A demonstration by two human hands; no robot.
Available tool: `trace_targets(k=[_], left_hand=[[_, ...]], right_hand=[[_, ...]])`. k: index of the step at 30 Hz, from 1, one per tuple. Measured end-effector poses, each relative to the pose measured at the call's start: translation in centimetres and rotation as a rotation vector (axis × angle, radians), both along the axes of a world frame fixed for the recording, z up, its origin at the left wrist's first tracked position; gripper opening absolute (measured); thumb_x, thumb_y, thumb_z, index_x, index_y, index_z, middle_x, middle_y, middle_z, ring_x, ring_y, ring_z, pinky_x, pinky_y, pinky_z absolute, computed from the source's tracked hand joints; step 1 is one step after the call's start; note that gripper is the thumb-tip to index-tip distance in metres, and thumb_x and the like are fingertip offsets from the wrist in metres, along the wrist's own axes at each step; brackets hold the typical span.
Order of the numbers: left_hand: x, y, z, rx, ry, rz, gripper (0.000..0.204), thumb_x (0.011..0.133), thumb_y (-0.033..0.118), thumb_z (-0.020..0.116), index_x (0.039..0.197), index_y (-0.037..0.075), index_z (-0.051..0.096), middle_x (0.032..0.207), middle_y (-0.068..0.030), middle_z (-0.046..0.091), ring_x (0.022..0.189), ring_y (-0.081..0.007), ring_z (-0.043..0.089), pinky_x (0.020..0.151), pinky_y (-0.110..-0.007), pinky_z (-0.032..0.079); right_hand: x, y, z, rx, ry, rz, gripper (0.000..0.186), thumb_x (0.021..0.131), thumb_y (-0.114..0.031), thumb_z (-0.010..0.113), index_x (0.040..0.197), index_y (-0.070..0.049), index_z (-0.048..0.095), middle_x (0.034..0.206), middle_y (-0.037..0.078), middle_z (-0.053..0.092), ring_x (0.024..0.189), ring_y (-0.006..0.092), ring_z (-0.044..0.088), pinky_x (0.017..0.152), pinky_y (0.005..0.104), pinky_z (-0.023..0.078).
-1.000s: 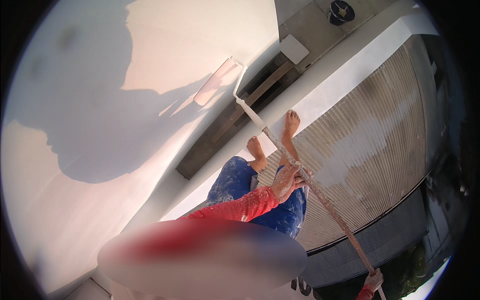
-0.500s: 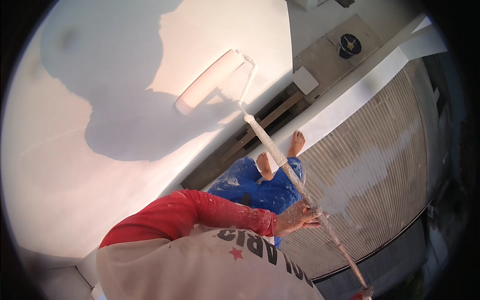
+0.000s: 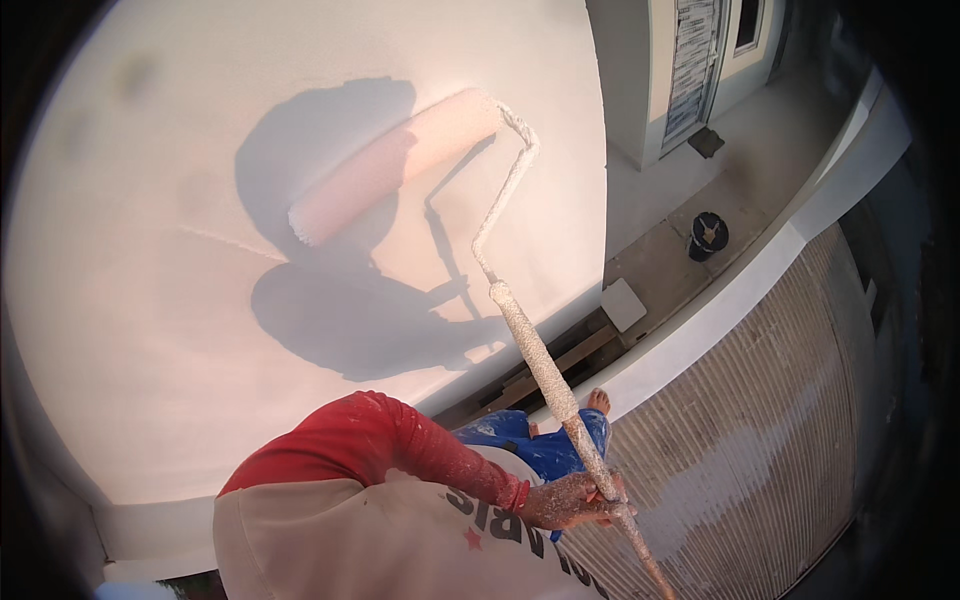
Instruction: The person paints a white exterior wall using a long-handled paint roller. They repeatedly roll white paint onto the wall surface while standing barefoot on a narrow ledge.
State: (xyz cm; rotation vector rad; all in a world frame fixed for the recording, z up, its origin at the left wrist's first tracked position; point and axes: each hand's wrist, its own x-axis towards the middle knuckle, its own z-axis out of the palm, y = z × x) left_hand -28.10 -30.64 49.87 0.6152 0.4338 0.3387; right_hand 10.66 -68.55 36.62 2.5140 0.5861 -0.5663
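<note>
My left hand point(image 3: 574, 500), flecked with paint, is closed around the long pole of a paint roller point(image 3: 540, 360). The pole slants from the lower edge up to a bent, paint-crusted frame. At its top a wide, pale pink-white roller cover point(image 3: 400, 165) lies against the pale wall point(image 3: 130, 300). Part of the cover is in sunlight and part in my shadow, which falls on the wall. My right hand is out of the picture; the pole's lower end runs off the bottom edge.
My bare feet are on a narrow white ledge point(image 3: 690, 350). A corrugated roof point(image 3: 740, 430) drops away to its right. Beyond the wall's edge, a dark bucket point(image 3: 708, 234) stands on the floor near a white board point(image 3: 624, 305), a dark mat point(image 3: 706, 143) and a door point(image 3: 692, 70).
The view has tilted upward, bringing in the door. The roller now reaches higher on the wall. My right hand, at the pole's lower end before, has left the picture. My left hand keeps its grip.
</note>
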Motion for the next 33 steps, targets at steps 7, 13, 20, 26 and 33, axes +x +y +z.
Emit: trace_targets(k=[7, 13, 20, 26, 33], left_hand=[[-1.3, 5.1, 5.8, 0.342, -0.086, 0.150, 0.020, 0.094, 0.013, 0.061, 0.106, 0.002, 0.051, 0.104, -0.0064, 0.052, 0.108, -0.0155, 0.056, 0.096, -0.031, 0.046], [-2.1, 10.4, 13.0, 0.732, -0.110, 0.341, 0.019, 0.096, 0.016, 0.056, 0.106, 0.001, 0.049, 0.100, -0.0082, 0.056, 0.102, -0.0177, 0.059, 0.092, -0.035, 0.048], [-4.2, 16.3, 21.6, 0.855, -0.264, 0.514, 0.018, 0.096, 0.015, 0.056, 0.107, 0.002, 0.049, 0.096, -0.0099, 0.058, 0.093, -0.0201, 0.061, 0.086, -0.037, 0.052], [-5.3, 19.2, 30.4, 1.170, -0.263, 0.706, 0.015, 0.098, 0.016, 0.053, 0.101, 0.003, 0.047, 0.085, -0.0070, 0.059, 0.075, -0.0137, 0.062, 0.070, -0.029, 0.053], [-5.6, 21.5, 33.0, 1.173, -0.307, 0.782, 0.014, 0.099, 0.015, 0.050, 0.105, 0.003, 0.045, 0.080, -0.0057, 0.057, 0.072, -0.0113, 0.063, 0.060, -0.025, 0.054]], right_hand=[[-3.3, 7.2, -5.9, 0.131, 0.157, 0.016, 0.047, 0.086, -0.042, 0.057, 0.120, -0.011, 0.061, 0.114, 0.021, 0.063, 0.109, 0.0364, 0.059, 0.088, 0.0487, 0.049], [-5.3, 16.2, -10.0, 0.238, 0.285, 0.087, 0.050, 0.087, -0.043, 0.055, 0.125, -0.011, 0.059, 0.119, 0.021, 0.061, 0.112, 0.0388, 0.058, 0.091, 0.0497, 0.048], [-8.4, 28.1, -12.9, 0.401, 0.357, 0.214, 0.050, 0.085, -0.044, 0.053, 0.116, -0.007, 0.064, 0.108, 0.024, 0.065, 0.104, 0.0408, 0.061, 0.085, 0.0508, 0.050], [-11.7, 36.3, -6.0, 0.524, 0.377, 0.372, 0.041, 0.083, -0.038, 0.062, 0.108, -0.006, 0.067, 0.095, 0.023, 0.068, 0.096, 0.0402, 0.064, 0.083, 0.0501, 0.049], [-16.8, 42.9, 6.6, 1.267, 1.170, 0.204, 0.026, 0.080, -0.021, 0.076, 0.079, -0.003, 0.057, 0.071, 0.000, 0.055, 0.068, 0.0128, 0.053, 0.064, 0.0301, 0.045]])
